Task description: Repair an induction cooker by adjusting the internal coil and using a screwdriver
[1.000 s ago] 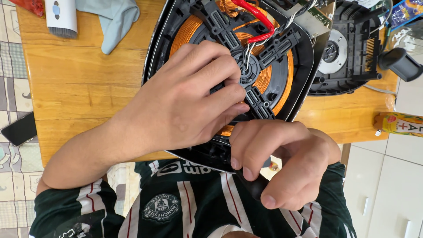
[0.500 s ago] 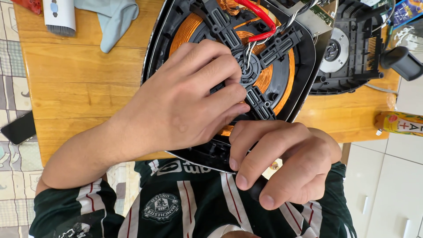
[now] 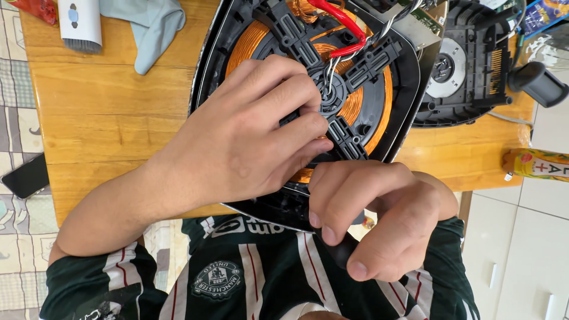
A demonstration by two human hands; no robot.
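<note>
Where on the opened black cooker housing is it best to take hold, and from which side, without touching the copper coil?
Probably grip the black outer rim of the housing from the bare wooden table side. That rim is free and solid there; the copper coil and black spoked holder fill the middle, the left hand covers the near part, and the right hand holds a dark tool handle at the near rim.

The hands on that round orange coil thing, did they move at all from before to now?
Barely. The right hand turned a little around the dark tool handle it grips, hiding the yellowish bit seen by its fingers before. The left hand stays pressed on the copper coil and its black frame. The wooden table and blue cloth are unchanged.
</note>
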